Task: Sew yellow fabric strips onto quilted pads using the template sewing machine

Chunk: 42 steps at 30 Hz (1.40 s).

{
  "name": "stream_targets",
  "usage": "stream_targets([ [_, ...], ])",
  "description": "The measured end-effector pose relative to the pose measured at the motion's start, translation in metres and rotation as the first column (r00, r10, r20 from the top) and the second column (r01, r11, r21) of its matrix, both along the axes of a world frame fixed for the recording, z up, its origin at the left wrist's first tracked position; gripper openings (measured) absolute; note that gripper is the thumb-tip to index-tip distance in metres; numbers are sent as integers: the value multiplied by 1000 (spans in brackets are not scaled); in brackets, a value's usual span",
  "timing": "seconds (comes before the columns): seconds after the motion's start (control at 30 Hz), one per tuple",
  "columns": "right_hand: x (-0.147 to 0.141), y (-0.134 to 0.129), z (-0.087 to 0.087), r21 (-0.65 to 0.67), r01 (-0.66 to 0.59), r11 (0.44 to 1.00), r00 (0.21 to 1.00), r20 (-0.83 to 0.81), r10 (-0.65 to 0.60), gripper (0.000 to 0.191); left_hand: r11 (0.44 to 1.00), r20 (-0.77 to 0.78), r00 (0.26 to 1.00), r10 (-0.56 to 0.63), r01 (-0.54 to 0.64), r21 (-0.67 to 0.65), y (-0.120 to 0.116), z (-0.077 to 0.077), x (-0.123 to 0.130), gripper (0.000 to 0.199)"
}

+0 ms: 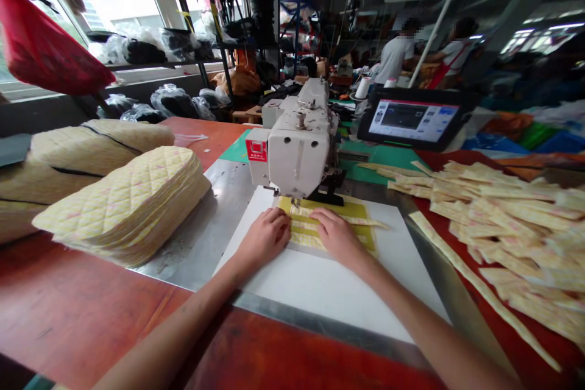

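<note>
A: What lay left of the sewing machine point(297, 155)?

B: A tall stack of quilted yellow pieces point(123, 207), rounded at one end, sat well left of it on the red surface point(77, 311), with larger quilted bundles point(91, 152) behind. Those looked already made up, as far as I could judge.

A: And directly in front of the machine?

B: A yellow quilted piece point(361, 219) lay there under the needle, on a white board point(329, 298), with pale strips across it. The left hand point(260, 237) rested open and flat on it, palm down. The right hand point(338, 237) lay the same way just beside it. Both pressed rather than gripped, and neither had closed on anything.

A: And further right?

B: A loose heap of pale printed strips point(503, 225) lay right of the machine, far more than the piece in front of it carried. That heap looked like the work left.
</note>
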State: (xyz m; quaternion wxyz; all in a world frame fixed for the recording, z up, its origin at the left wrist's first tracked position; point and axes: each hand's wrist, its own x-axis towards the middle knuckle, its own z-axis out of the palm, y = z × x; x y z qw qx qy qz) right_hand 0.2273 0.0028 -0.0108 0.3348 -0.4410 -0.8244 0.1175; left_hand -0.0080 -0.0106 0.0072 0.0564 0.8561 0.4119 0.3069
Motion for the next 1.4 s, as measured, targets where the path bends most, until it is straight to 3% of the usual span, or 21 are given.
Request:
stream_targets([
  [0.27, 12, -7, 3, 18, 55, 998, 998, 8, -56, 34, 999, 12, 999, -29, 29, 19, -3, -1, 15, 13],
  [0.47, 35, -6, 14, 159, 241, 957, 917, 286, -279, 19, 986, 57, 993, -105, 96, 134, 15, -16, 6, 14],
  [0.67, 80, -17, 28, 218, 213, 952, 839, 459, -293, 21, 960, 21, 993, -114, 104, 261, 9, -15, 2, 16],
  [0.83, 77, -31, 27, 231, 204, 951, 835, 467, -292, 21, 943, 17, 988, -151, 139, 303, -9, -5, 17, 18],
  [0.97, 45, -33, 22, 171, 146, 974, 926, 323, -195, 20, 965, 57, 978, -199, 185, 185, -17, 13, 38, 25],
  [1.07, 14, -29, 20, 102, 63, 993, 993, 96, -72, 22, 978, 140, 969, -206, 199, 60, -10, 19, 44, 31],
  [1.13, -5, -21, 19, 48, 17, 999, 995, -103, -12, 20, 983, 232, 957, -172, 183, -28, -1, 17, 37, 26],
  [1.23, -30, -4, 10, -71, -16, 997, 916, -400, -14, 6, 970, 433, 901, -8, 112, -214, 8, 10, 18, 19],
  [1.33, -49, 10, -2, -202, -89, 975, 797, -602, -52, 26, 906, 573, 804, 158, 113, -408, 11, 5, 4, 28],
  [1.4, -56, 14, -9, -269, -149, 952, 732, -677, -76, 35, 868, 610, 765, 206, 145, -475, 11, 4, 1, 34],
])
